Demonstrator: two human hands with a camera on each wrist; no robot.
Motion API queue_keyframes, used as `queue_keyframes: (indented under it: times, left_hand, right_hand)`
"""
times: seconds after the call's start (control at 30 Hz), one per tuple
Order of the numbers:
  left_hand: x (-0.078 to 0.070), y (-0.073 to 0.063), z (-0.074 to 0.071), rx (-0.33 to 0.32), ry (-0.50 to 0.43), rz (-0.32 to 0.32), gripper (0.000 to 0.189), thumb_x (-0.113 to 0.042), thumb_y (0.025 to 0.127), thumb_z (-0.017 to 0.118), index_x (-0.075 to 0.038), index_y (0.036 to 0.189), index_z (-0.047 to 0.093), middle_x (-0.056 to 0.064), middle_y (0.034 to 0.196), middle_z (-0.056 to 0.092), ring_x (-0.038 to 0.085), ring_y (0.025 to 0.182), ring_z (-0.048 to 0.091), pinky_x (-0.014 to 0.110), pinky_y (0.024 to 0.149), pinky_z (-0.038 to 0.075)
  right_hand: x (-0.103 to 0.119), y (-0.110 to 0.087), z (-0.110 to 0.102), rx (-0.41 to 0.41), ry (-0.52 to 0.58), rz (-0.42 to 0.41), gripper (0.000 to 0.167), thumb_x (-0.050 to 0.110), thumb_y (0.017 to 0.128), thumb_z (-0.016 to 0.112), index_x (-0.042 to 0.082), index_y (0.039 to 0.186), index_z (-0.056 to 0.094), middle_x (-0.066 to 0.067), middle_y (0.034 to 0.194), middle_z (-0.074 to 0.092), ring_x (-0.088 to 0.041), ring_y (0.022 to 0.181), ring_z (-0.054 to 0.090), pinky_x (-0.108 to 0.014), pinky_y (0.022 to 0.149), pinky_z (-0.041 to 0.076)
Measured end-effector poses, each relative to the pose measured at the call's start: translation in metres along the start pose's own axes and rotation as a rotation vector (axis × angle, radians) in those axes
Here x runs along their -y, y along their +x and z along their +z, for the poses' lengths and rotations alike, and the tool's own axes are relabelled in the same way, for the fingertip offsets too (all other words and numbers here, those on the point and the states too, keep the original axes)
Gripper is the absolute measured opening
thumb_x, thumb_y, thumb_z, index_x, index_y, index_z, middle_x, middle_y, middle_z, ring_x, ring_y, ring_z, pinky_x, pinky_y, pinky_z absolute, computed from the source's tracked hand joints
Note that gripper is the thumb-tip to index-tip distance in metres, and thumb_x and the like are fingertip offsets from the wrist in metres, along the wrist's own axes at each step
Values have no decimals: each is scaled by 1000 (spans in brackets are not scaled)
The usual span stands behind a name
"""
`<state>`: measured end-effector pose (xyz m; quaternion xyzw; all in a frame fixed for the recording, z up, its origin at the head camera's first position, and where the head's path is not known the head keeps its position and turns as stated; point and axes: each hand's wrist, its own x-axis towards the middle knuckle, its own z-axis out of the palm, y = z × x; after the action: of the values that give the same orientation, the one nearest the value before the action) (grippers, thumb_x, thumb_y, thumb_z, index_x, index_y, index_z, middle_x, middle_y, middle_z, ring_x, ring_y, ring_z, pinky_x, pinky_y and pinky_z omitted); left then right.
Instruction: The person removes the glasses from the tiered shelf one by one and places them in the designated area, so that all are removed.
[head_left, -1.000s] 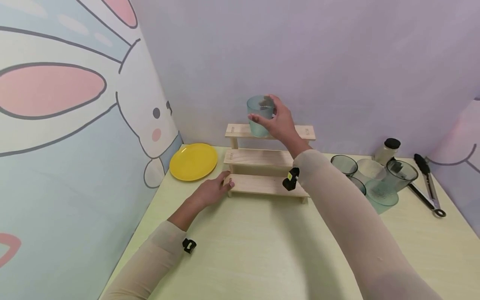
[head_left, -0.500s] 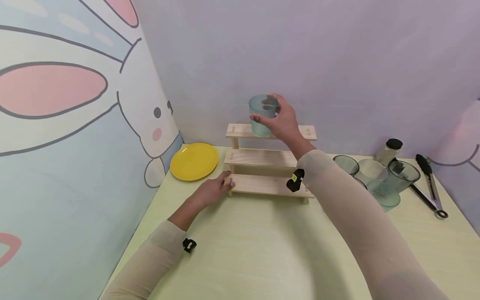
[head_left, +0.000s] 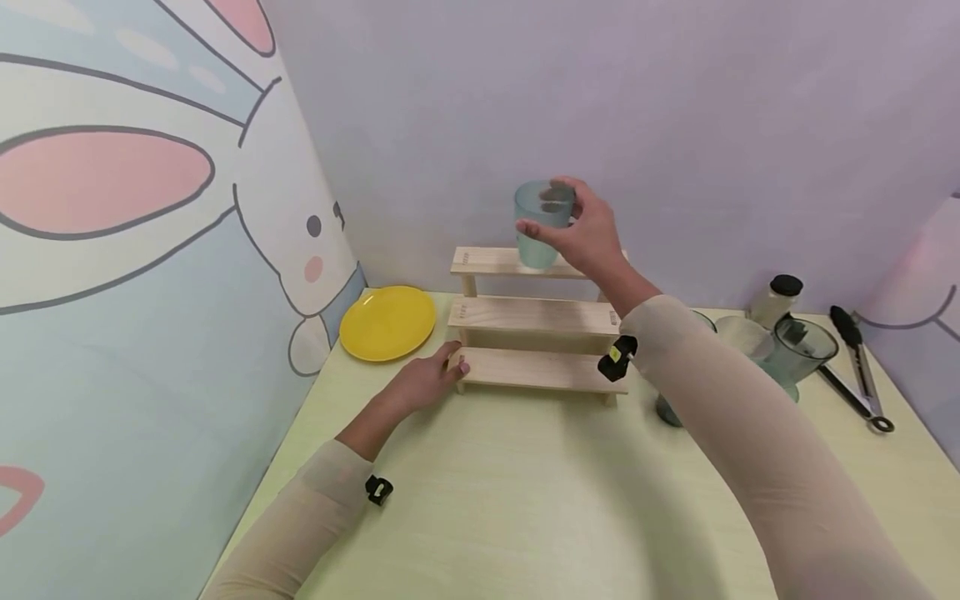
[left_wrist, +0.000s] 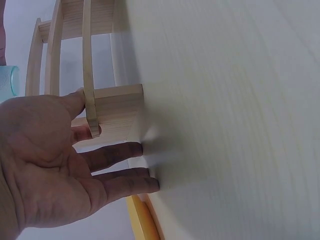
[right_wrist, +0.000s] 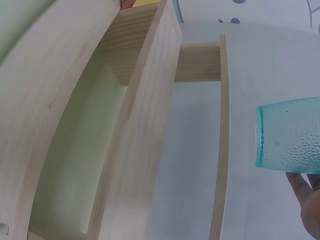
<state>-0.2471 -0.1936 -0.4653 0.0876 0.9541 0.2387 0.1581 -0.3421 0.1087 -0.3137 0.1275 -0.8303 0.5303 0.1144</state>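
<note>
A three-tier wooden display shelf [head_left: 540, 369] stands against the back wall. My left hand [head_left: 420, 385] pinches the left end of its lowest board; in the left wrist view the thumb and index finger lie on either side of the board's end [left_wrist: 90, 112], the other fingers stretched toward the tabletop. Over the top board [head_left: 495, 261], my right hand [head_left: 592, 237] grips a teal textured glass tumbler [head_left: 536, 246] upright around its side. A gap shows between the tumbler's base [right_wrist: 265, 137] and the top board in the right wrist view.
A yellow plate [head_left: 387, 323] lies left of the shelf. To the right, several glasses [head_left: 802, 354] stand together, partly hidden by my right sleeve. Behind them is a black-lidded jar [head_left: 776, 302], and black-and-silver tongs [head_left: 862, 367] lie at the far right.
My right hand has carried the tumbler to the right and slightly up above the top board. The left hand keeps its place on the lowest board, and the shelf has not moved.
</note>
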Motion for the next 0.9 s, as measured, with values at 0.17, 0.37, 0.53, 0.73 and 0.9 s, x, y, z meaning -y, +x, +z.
queue_keyframes:
  times: [0.17,0.37,0.53,0.73,0.9]
  left_hand:
    - [0,0,0,3,-6,-10,71,-61,115,46,-26,175,30,22,164,58,43,146,62,63,120,49]
    - [1,0,0,-2,-5,-15,71,-61,115,46,-27,175,30,22,165,57,43,147,61,63,120,48]
    - [3,0,0,0,-2,-15,72,-62,115,46,-27,175,30,22,165,56,43,147,61,63,120,49]
    - [6,0,0,-7,-3,-11,71,-62,115,46,-26,174,31,23,163,58,43,145,62,62,119,50]
    - [6,0,-1,-6,1,-16,71,-62,115,46,-26,174,31,24,163,58,43,144,62,62,118,50]
  right_hand:
    - [-1,-7,-15,-8,-17,-4,90,50,88,93,23,163,50,-3,155,66,-26,147,62,-52,119,52]
    - [-4,-16,-34,-19,-37,-15,88,49,90,92,23,163,51,-4,155,66,-28,146,63,-54,119,51]
    - [-5,-25,-48,-19,-55,-1,88,48,91,91,21,164,50,-4,155,66,-28,146,62,-55,119,50]
    - [-5,-31,-62,-29,-76,5,87,48,91,91,22,163,51,-4,155,66,-29,145,63,-54,118,51]
    - [-4,-36,-73,-39,-82,3,83,44,92,91,23,162,52,-4,154,68,-28,143,65,-42,114,53]
